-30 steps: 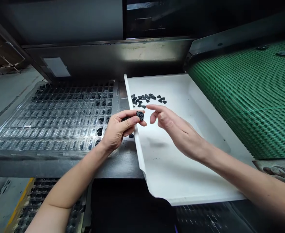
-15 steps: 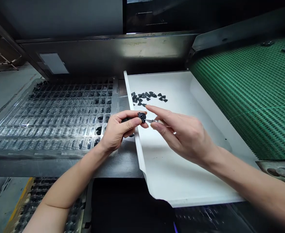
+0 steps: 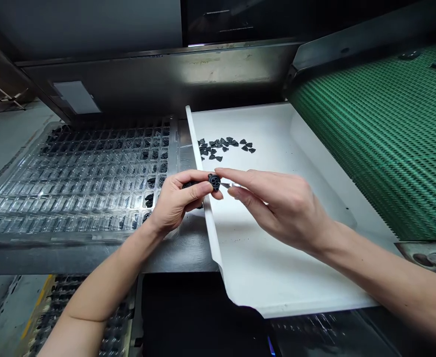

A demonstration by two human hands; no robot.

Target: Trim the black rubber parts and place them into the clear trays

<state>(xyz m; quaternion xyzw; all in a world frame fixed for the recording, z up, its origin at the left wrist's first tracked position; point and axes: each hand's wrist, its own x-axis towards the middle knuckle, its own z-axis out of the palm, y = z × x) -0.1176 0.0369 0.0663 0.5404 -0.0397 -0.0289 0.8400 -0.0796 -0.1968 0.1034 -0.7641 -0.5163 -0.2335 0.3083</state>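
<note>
– At which step?
– Working a thin pointed tool (image 3: 225, 185) at a round black part (image 3: 214, 182), apparently. Pinching that part in the left hand (image 3: 169, 201), over the nine-o'clock wall of the white tray (image 3: 270, 277).
– Doing what with the right hand (image 3: 288, 210)?
– Gripping the tool, tip toward nine o'clock. Impossible to tell whether touching.
– Calling for what next?
– For firm support, probably, and fingertips clear of the tip. Note loose black pieces (image 3: 230, 142) in the tray, toward twelve o'clock.

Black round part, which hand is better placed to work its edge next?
Probably the right hand: it holds a pointed metal tool at the edge of the black part, which the left hand grips.
</note>
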